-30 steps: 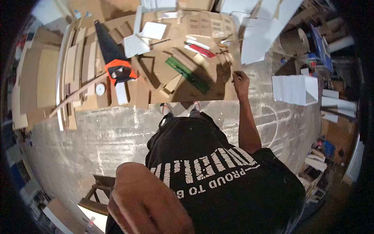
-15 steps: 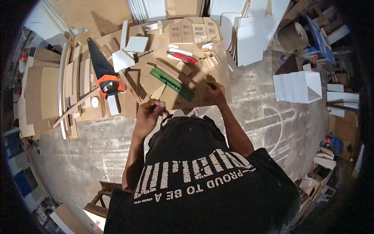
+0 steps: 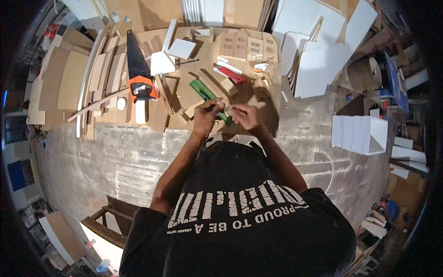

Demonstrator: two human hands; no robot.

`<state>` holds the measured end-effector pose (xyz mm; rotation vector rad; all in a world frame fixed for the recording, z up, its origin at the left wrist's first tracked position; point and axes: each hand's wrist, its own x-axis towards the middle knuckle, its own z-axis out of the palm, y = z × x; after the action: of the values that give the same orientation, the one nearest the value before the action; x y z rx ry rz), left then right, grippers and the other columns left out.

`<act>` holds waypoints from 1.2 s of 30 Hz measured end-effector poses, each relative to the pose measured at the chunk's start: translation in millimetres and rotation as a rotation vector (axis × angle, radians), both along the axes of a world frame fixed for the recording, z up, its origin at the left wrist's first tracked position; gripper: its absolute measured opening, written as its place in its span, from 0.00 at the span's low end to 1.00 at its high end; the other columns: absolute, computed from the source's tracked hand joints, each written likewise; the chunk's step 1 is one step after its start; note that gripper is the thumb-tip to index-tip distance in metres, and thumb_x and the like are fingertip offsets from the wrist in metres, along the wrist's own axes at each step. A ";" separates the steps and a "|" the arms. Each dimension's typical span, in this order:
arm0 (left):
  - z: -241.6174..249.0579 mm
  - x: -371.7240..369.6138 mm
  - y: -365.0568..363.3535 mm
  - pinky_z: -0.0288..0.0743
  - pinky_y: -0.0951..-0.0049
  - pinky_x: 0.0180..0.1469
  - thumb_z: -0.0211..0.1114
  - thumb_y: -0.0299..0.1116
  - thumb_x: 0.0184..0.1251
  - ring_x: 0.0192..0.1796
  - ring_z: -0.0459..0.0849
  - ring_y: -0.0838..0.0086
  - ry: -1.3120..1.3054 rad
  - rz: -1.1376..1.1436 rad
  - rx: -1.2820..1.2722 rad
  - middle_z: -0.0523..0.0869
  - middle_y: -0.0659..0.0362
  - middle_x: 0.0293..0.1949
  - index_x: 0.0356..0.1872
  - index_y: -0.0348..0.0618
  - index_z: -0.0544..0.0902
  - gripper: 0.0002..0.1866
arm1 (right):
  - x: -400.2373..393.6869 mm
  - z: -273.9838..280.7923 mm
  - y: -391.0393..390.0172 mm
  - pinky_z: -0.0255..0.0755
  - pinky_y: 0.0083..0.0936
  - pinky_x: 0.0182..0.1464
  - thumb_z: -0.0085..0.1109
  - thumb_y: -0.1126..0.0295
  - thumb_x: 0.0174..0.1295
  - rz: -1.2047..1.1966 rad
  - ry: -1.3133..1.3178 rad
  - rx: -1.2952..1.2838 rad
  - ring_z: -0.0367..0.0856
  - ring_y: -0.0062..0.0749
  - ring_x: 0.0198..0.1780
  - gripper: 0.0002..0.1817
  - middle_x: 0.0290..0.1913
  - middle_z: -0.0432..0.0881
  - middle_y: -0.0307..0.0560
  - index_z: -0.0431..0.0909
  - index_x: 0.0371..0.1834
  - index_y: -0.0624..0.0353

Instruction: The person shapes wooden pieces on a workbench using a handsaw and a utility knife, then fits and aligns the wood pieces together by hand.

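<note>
My left hand [image 3: 206,117] and my right hand [image 3: 245,116] are close together above the near edge of the worktable, with fingers pinched. Whatever lies between their fingertips is too small to make out. Under them lies a green tool [image 3: 199,89], partly covered by my left hand, with a wooden strip [image 3: 210,83] along its far side. A red cutter [image 3: 230,74] rests beyond it beside white strips and a small wood block [image 3: 229,86]. To the left is a handsaw [image 3: 137,60] with an orange handle.
Wood strips [image 3: 98,78] fill the table's left side. A panel with house fronts [image 3: 248,45] lies at the back, near a tape roll [image 3: 260,68]. White boards [image 3: 318,69] lean at the right, and a white box [image 3: 360,134] stands on the floor.
My hands have come together over the green tool; before, they were apart, the right one at the table's right side. The whole view has shifted.
</note>
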<state>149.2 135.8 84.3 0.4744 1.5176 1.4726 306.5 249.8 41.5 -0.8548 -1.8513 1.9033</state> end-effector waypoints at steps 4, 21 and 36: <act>5.8 -7.0 -15.0 0.80 0.73 0.40 0.66 0.44 0.71 0.41 0.84 0.74 -0.196 0.152 0.008 0.88 0.57 0.46 0.58 0.38 0.82 0.22 | -40.2 -16.5 65.1 0.77 0.39 0.49 0.63 0.72 0.60 -0.087 -0.215 0.799 0.83 0.52 0.44 0.12 0.42 0.85 0.58 0.83 0.46 0.62; 12.5 10.8 -63.2 0.77 0.73 0.60 0.68 0.29 0.69 0.53 0.84 0.72 -0.205 0.455 0.084 0.86 0.52 0.53 0.59 0.29 0.78 0.21 | -50.9 -49.8 92.9 0.72 0.41 0.40 0.54 0.63 0.69 -0.035 -0.283 0.765 0.78 0.48 0.41 0.14 0.38 0.78 0.53 0.74 0.47 0.63; -102.0 34.6 -56.4 0.80 0.70 0.46 0.62 0.16 0.62 0.42 0.89 0.63 0.622 -0.122 0.147 0.88 0.46 0.41 0.50 0.32 0.83 0.15 | 74.9 -72.1 -139.5 0.59 0.21 0.22 0.40 0.51 0.78 -0.263 -0.214 0.132 0.64 0.18 0.20 0.20 0.22 0.67 0.32 0.73 0.50 0.56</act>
<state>183.7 79.4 -17.7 1.1754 1.8118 1.4136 381.4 110.3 -30.6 -1.2286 -1.8512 1.5651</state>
